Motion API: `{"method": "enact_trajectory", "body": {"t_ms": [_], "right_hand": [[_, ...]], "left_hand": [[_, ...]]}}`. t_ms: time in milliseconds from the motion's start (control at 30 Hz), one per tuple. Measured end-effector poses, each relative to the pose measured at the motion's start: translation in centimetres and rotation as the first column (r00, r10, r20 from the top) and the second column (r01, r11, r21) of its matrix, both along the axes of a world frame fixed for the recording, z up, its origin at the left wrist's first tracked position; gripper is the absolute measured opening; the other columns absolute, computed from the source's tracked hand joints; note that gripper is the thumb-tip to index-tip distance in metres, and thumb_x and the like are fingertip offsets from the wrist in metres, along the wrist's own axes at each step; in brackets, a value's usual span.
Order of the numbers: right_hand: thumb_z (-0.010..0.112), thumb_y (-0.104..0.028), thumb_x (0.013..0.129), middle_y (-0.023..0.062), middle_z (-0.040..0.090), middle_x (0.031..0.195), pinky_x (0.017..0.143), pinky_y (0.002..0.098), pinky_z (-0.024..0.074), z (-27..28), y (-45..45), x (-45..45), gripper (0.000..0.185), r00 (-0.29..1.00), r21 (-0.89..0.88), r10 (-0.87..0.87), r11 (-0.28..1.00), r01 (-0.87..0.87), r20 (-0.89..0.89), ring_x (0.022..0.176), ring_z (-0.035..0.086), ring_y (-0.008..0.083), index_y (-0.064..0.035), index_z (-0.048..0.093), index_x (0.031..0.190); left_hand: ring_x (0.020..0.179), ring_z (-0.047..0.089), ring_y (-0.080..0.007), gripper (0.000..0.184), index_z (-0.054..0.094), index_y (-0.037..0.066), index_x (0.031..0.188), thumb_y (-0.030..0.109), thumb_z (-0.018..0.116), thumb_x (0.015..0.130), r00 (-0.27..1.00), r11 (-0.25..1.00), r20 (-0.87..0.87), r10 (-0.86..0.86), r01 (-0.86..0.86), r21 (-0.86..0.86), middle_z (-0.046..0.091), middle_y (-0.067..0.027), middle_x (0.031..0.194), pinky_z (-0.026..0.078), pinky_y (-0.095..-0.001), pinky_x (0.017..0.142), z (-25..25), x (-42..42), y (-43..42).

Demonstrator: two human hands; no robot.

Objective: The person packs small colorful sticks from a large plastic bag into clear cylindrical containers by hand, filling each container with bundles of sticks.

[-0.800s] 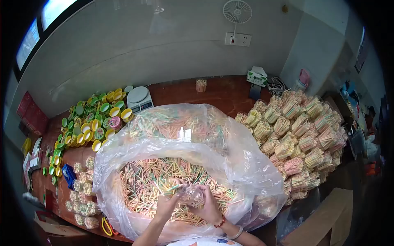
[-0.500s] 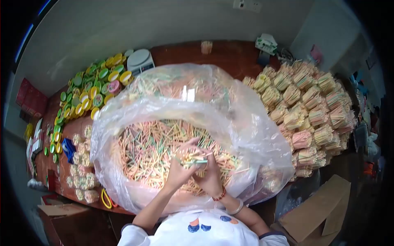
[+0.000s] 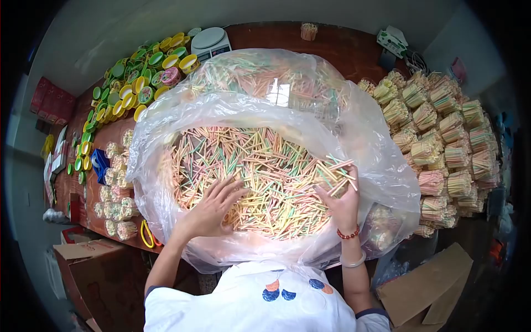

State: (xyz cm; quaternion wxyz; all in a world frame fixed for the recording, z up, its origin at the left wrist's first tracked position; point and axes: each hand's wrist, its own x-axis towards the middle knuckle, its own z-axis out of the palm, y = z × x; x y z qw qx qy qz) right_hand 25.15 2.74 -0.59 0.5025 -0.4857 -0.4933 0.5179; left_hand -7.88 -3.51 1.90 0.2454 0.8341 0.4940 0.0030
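A large clear plastic bag [image 3: 376, 133] lies open on the table, full of short pastel sticks [image 3: 260, 166] in pink, yellow and green. My left hand [image 3: 213, 207] is spread over the sticks at the near left of the opening, with nothing gripped between its fingers. At the right side of the opening, my right hand [image 3: 343, 196] is curled around a loose bunch of sticks [image 3: 334, 174] that fans out above its palm. A red bead bracelet and a pale bangle circle my right wrist.
Stick bundles [image 3: 453, 149] are piled on the right, with smaller ones [image 3: 119, 193] at left. Green and yellow round containers [image 3: 130, 91] spread behind them. A white scale [image 3: 210, 41] and one bundle [image 3: 308, 31] stand at the back. Cardboard [image 3: 426, 282] lies low right.
The view has tilted down. My hands, together over the bag before, are now apart, the left spread over the sticks and the right moved rightward with a bunch. The clear container seen earlier no longer shows.
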Motion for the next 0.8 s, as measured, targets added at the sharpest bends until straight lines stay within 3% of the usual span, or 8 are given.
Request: {"method": "enact_trajectory", "body": {"t_ms": [200,333,400,500,533,633,700,800], "right_hand": [[0.086,-0.001,0.079,0.0079,0.06,0.119,0.095,0.0288,0.0513,-1.2,-0.5,2.0,0.063,0.999,-0.014,-0.033,0.999,0.033,0.035,0.107,0.061,0.0143,-0.0017,0.049,0.13],[0.087,-0.003,0.078,0.0082,0.06,0.12,0.095,0.0294,0.0518,-1.0,-0.8,2.0,0.065,0.999,0.006,-0.034,0.999,0.034,0.021,0.109,0.061,0.0146,-0.001,0.049,0.131],[0.087,-0.002,0.078,0.0085,0.06,0.121,0.096,0.0296,0.0519,-0.3,-1.1,2.3,0.065,0.999,-0.007,-0.049,0.999,0.049,0.023,0.11,0.061,0.0148,-0.0003,0.049,0.131],[0.086,-0.001,0.078,0.0095,0.061,0.124,0.096,0.03,0.0522,-0.4,-1.6,3.1,0.069,0.996,-0.022,-0.071,0.997,0.072,0.044,0.111,0.062,0.0153,0.002,0.047,0.135],[0.086,-0.001,0.078,0.01,0.062,0.124,0.097,0.0303,0.0523,-0.6,-1.7,3.2,0.07,0.996,-0.038,-0.083,0.996,0.084,0.03,0.111,0.062,0.0155,0.0024,0.047,0.136],[0.087,0.0,0.078,0.0108,0.063,0.124,0.096,0.0304,0.0526,-1.5,-1.7,3.2,0.073,0.994,-0.05,-0.105,0.993,0.107,0.027,0.11,0.063,0.0156,0.003,0.046,0.139],[0.087,0.0,0.078,0.011,0.063,0.124,0.095,0.0302,0.0528,-1.8,-1.5,3.2,0.074,0.992,-0.04,-0.115,0.992,0.116,0.044,0.11,0.063,0.0155,0.0031,0.046,0.14],[0.086,0.001,0.078,0.0104,0.064,0.121,0.093,0.0292,0.0544,-1.2,-1.3,2.5,0.069,0.983,-0.13,-0.167,0.979,0.157,-0.076,0.108,0.063,0.014,0.0025,0.048,0.136]], "left_hand": [[0.136,0.047,-0.0276,0.108,0.033,0.016,0.161,0.022,0.084,0.066,0.976,0.972,-0.028,-0.216,0.217,0.086,0.053,-0.0111,0.141,0.028,-0.0461,0.122,-0.1,2.4,3.4],[0.114,0.056,-0.0257,0.082,0.052,0.012,0.141,0.011,0.083,0.065,0.965,0.954,0.015,-0.261,0.256,0.159,0.06,-0.0057,0.112,0.042,-0.0416,0.104,-3.7,5.1,6.9],[0.118,0.054,-0.0284,0.076,0.055,0.009,0.136,0.008,0.082,0.065,0.956,0.958,0.149,-0.253,0.226,0.174,0.058,-0.0072,0.117,0.042,-0.045,0.105,-3.4,7.1,7.4],[0.128,0.046,-0.0391,0.099,0.041,0.004,0.151,0.026,0.084,0.065,0.928,0.966,0.362,-0.093,-0.003,0.257,0.051,-0.0171,0.134,0.037,-0.0535,0.11,-3.7,10.7,6.7],[0.129,0.046,-0.0411,0.113,0.033,0.002,0.156,0.037,0.087,0.064,0.94,0.964,0.322,-0.113,0.025,0.266,0.05,-0.0206,0.138,0.035,-0.0529,0.112,-3.6,11.5,6.6],[0.127,0.047,-0.0392,0.116,0.031,-0.001,0.156,0.044,0.089,0.065,0.957,0.99,0.289,-0.016,-0.026,0.14,0.05,-0.0205,0.134,0.036,-0.0507,0.111,-2.5,13.7,4.7],[0.124,0.048,-0.0369,0.114,0.034,-0.005,0.152,0.042,0.09,0.065,0.98,0.993,0.181,0.084,-0.097,0.061,0.05,-0.0203,0.133,0.037,-0.0502,0.109,-1.7,15.1,3.0],[0.111,0.057,-0.0384,0.1,0.044,-0.007,0.139,0.037,0.092,0.063,0.956,0.987,0.25,0.151,-0.161,0.017,0.061,-0.0216,0.118,0.045,-0.0466,0.101,-2.4,15.7,3.0]]}}
